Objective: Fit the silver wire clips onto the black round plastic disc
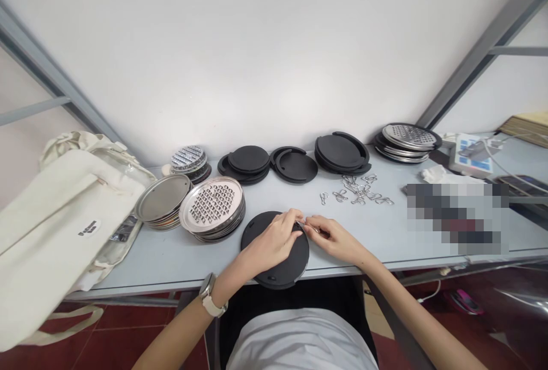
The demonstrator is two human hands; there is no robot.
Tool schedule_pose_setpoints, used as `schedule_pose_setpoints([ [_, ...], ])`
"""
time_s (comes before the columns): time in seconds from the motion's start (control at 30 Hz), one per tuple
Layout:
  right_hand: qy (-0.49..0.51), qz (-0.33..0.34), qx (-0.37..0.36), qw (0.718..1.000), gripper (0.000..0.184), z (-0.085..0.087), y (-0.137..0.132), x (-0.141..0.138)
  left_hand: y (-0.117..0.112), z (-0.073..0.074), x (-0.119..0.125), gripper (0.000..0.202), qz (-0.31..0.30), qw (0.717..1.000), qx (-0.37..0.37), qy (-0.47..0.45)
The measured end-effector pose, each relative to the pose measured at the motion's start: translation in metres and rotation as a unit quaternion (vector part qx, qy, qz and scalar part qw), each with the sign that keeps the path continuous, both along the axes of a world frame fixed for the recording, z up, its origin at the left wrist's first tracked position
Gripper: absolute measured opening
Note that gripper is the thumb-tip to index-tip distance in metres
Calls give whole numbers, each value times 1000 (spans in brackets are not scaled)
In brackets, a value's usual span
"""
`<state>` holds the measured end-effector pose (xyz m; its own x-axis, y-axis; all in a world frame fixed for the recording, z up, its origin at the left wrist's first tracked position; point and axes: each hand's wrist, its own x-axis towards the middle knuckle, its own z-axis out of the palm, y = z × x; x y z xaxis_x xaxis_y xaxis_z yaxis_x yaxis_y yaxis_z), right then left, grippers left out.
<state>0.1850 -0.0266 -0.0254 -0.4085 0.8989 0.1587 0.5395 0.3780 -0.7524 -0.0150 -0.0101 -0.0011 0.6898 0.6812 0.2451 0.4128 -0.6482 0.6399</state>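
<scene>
**At the bench's near edge, a clip between the fingers**

Over a black round disc (285,264) on the bench (171,267), the left hand (269,241) and right hand (334,238) meet, fingertips (296,217) closed narrowly on a small silver wire clip (302,224) (which hand grips it, I cannot tell). Loose clips (357,190) lie at one o'clock from the disc, stacked steel grater plates (212,205) at ten.

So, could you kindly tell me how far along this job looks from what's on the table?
Sorted already, it seems: stacks of black slotted discs and round perforated steel grater plates. In hand: the left hand rests on a round black disc while the right hand pinches a small silver metal clip at its edge. Left: a loose heap of silver wire clips on the table.
</scene>
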Motion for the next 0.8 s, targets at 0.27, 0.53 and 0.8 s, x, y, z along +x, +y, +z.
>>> schedule_pose_setpoints([
  [0.27,-44,-26,78,996,26,1,-6,-6,-1,0,1,26,4,1000,8,-5],
  [0.53,-85,-19,125,988,19,2,-6,-8,0,4,1,21,1,999,40,-2],
  [0.8,-74,-18,89,993,20,0,-5,-5,0,3,0,21,12,998,61,15],
])
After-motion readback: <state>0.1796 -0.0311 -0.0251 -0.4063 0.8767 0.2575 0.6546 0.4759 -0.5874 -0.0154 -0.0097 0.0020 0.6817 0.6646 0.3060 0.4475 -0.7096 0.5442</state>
